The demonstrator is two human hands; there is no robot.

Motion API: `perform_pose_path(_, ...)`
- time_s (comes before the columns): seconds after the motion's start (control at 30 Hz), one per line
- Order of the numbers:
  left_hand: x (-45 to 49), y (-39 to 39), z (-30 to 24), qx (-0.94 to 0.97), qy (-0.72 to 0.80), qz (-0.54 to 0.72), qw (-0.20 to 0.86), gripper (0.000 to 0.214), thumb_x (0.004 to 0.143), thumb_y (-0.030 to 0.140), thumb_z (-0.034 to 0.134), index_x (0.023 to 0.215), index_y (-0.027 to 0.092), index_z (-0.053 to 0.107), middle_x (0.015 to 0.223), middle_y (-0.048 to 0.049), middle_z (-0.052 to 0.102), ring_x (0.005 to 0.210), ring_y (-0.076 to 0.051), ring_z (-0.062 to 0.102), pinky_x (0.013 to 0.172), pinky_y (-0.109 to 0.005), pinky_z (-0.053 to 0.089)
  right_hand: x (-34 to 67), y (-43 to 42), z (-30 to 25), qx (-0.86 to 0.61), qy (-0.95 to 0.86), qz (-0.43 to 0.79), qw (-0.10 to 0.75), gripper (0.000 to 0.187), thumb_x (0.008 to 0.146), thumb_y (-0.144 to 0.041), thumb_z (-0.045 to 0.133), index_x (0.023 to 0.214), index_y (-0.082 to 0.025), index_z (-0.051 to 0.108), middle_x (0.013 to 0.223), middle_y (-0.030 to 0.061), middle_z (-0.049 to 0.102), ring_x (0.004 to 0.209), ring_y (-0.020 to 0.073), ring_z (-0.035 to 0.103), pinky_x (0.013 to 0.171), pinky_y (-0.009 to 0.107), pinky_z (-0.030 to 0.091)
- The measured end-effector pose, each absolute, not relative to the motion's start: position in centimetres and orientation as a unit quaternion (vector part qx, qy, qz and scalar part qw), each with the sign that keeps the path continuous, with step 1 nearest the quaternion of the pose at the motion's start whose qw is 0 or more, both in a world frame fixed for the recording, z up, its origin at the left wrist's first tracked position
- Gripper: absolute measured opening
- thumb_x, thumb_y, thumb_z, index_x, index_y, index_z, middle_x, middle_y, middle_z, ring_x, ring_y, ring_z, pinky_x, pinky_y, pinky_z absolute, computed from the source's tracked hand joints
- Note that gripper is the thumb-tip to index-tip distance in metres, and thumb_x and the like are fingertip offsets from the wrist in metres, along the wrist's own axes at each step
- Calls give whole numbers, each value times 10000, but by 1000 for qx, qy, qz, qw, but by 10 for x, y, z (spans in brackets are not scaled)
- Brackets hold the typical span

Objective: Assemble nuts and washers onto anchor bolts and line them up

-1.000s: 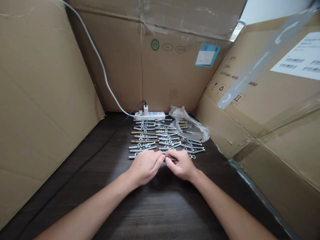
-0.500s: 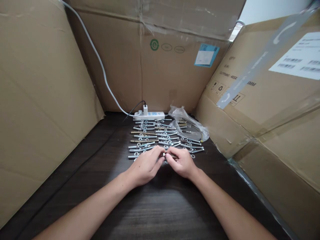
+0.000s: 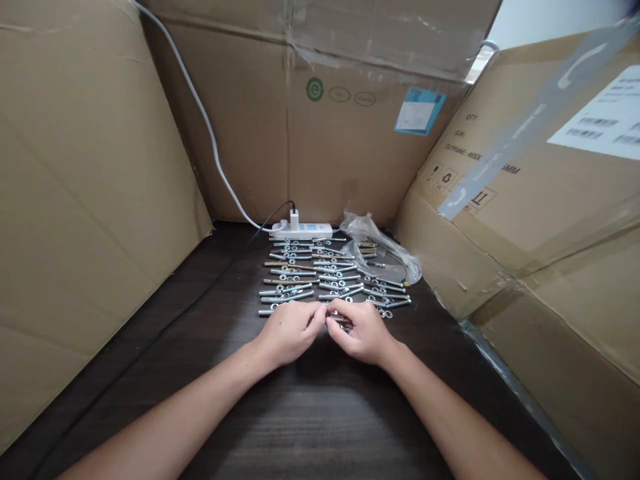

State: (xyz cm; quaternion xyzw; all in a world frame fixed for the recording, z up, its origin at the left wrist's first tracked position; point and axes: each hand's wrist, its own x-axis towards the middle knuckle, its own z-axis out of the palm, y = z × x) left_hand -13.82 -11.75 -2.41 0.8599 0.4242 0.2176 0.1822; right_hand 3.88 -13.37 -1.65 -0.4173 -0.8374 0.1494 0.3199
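Brass-coloured rod (image 3: 341, 319) sits in the right hand (image 3: 364, 331), half hidden by its curled fingers, long axis roughly left-right toward the left hand (image 3: 289, 333), fingertips pinched just beside it, can't tell on what, bolts (image 3: 303, 273) beyond.

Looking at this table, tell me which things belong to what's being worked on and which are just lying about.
Seemingly part of the work:
- brass-coloured piece, mostly hidden, in the right hand
- metal bolts in rows
- washers among the bolts

Apparently just lying about:
- white power strip
- white cable
- clear plastic bag
- cardboard boxes
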Motion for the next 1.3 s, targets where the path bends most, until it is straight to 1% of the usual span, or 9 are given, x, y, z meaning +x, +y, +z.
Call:
perform_pose_path(0.2,-140,-124,-18,818,405,333,237,150,946,299,320,1036,209,398,833,13,553,697,-124,534,667,-246,398,38,-133,-17,-426,-828,151,331,146,845,-268,480,826,-191,603,571,-26,541,471,98,442,508,217,329)
perform_pose_path(0.43,-138,-126,-16,842,358,303,266,128,930,239,352,1033,216,423,889,-7,543,751,-131,524,681,-244,402,41,-131,-20,-436,-816,153,348,158,853,-266,480,903,-191,609,640,-9,590,507,106,490,536,216,362)
perform_pose_path(0.63,-134,-123,-25,816,396,292,304,108,951,260,307,994,212,395,757,23,503,647,-124,492,611,-242,356,43,-130,-20,-456,-820,139,318,191,875,-285,455,876,-187,618,581,-17,547,484,101,458,533,213,343)
perform_pose_path(0.83,-132,-120,-29,782,421,316,334,215,940,330,314,809,199,425,694,20,467,621,-131,431,597,-268,291,42,-131,-16,-458,-820,141,312,185,878,-294,459,891,-180,604,597,-19,557,493,99,461,524,215,328)
perform_pose_path(0.93,-127,-120,-30,663,409,364,510,284,921,361,316,701,189,367,633,34,378,545,-103,338,532,-245,259,43,-132,-13,-448,-823,147,317,182,881,-298,463,915,-180,598,635,-14,584,523,105,495,541,218,342)
perform_pose_path(1.0,-124,-121,-30,543,395,347,654,292,909,383,299,689,193,327,595,56,299,469,-78,221,466,-224,188,44,-132,-12,-444,-827,147,313,194,888,-301,455,945,-183,597,671,-5,607,554,113,521,561,223,356)
perform_pose_path(1.07,-122,-122,-29,453,366,317,749,282,899,389,292,695,195,307,587,69,259,442,-63,151,445,-212,143,44,-132,-12,-445,-830,146,305,207,900,-289,434,978,-187,595,730,8,637,601,124,552,595,229,374)
perform_pose_path(1.2,-122,-124,-29,347,319,295,831,274,905,366,291,708,181,339,606,64,280,436,-50,186,443,-194,170,43,-131,-12,-443,-836,156,284,210,909,-242,409,989,-206,599,839,16,673,706,136,598,659,229,396)
perform_pose_path(1.3,-122,-124,-31,318,314,305,841,283,918,366,291,741,168,390,619,56,318,436,-44,220,443,-183,185,42,-131,-10,-444,-844,160,256,190,900,-246,438,989,-230,606,851,-4,683,706,131,606,654,223,392)
